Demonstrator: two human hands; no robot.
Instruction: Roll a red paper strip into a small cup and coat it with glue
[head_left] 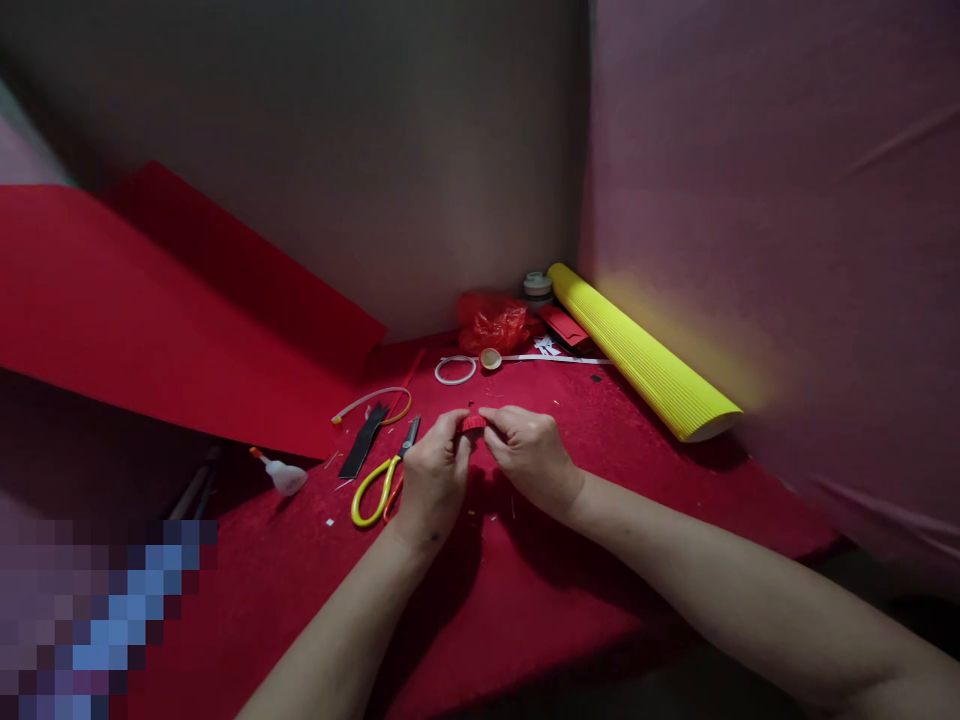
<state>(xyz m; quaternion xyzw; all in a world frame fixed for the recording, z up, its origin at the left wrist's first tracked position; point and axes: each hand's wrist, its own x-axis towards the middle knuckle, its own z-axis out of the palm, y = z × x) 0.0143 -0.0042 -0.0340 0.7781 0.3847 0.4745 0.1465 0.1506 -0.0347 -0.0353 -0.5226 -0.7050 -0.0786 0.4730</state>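
My left hand (433, 472) and my right hand (529, 450) meet over the red cloth (480, 580), fingers pinched together on a small red ribbed roll of paper (473, 423) held between them. Yellow-handled scissors (384, 478) lie just left of my left hand. A black strip (364, 438) and a curved yellowish cord (373, 400) lie beyond the scissors.
A large red sheet (150, 300) leans at the left. A rolled yellow corrugated sheet (642, 350) lies at the right by the wall. A small glue bottle (282, 473), a white ring (455, 370), a red plastic bag (495, 325) and tape rolls (537, 287) lie about.
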